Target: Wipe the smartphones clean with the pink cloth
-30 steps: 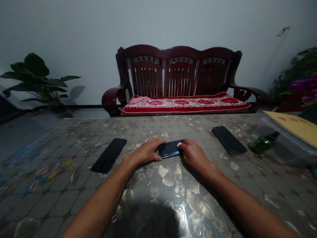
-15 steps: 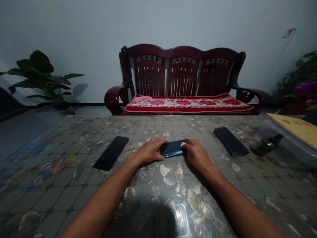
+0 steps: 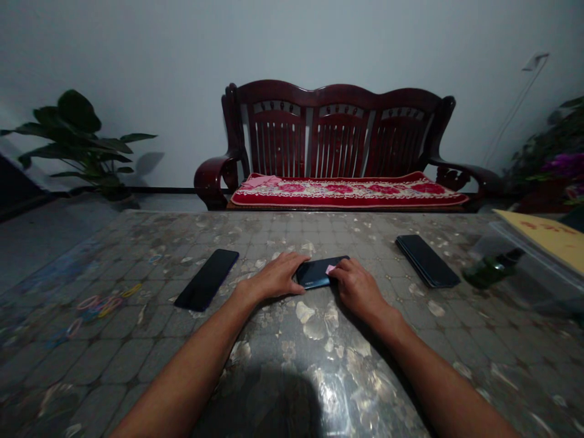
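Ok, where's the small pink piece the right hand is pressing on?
In the head view, the small pink piece sits mid-table on the dark phone, under the right hand fingertips, with the left hand on the phone's other end.

Dark phone [image 3: 314,273], flat on table, pink tab [image 3: 330,268]
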The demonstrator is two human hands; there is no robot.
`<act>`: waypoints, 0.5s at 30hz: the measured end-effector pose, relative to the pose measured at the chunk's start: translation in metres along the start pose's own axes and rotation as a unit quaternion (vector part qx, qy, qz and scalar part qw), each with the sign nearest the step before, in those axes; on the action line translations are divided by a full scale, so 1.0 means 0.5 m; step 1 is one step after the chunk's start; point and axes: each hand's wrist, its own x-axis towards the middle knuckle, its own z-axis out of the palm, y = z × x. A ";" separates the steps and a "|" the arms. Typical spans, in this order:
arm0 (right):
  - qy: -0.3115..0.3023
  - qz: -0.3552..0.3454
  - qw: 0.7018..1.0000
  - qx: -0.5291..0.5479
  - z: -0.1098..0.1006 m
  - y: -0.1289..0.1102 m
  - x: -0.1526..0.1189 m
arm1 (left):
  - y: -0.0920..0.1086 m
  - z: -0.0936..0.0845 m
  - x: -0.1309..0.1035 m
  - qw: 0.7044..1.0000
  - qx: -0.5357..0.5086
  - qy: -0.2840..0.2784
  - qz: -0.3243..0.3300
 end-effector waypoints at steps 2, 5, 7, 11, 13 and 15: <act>0.003 0.039 0.999 -0.011 -0.006 0.024 -0.002 | 0.002 -0.002 0.001 1.000 0.001 -0.002 -0.004; 0.005 0.049 0.999 -0.011 -0.003 0.034 -0.002 | 0.005 -0.003 0.001 1.000 0.001 -0.002 -0.009; 0.010 0.023 1.000 0.001 0.005 0.019 -0.001 | 0.008 -0.004 0.000 1.000 -0.001 0.001 -0.009; 0.013 -0.055 0.998 0.022 0.024 -0.036 0.001 | 0.013 -0.007 -0.001 1.000 -0.002 0.003 -0.011; 0.010 -0.090 0.995 0.031 0.029 -0.054 0.000 | 0.015 -0.008 -0.002 1.000 -0.001 0.003 -0.012; 0.005 -0.103 0.994 0.037 0.027 -0.055 -0.001 | 0.017 -0.009 -0.002 1.000 -0.001 0.003 -0.014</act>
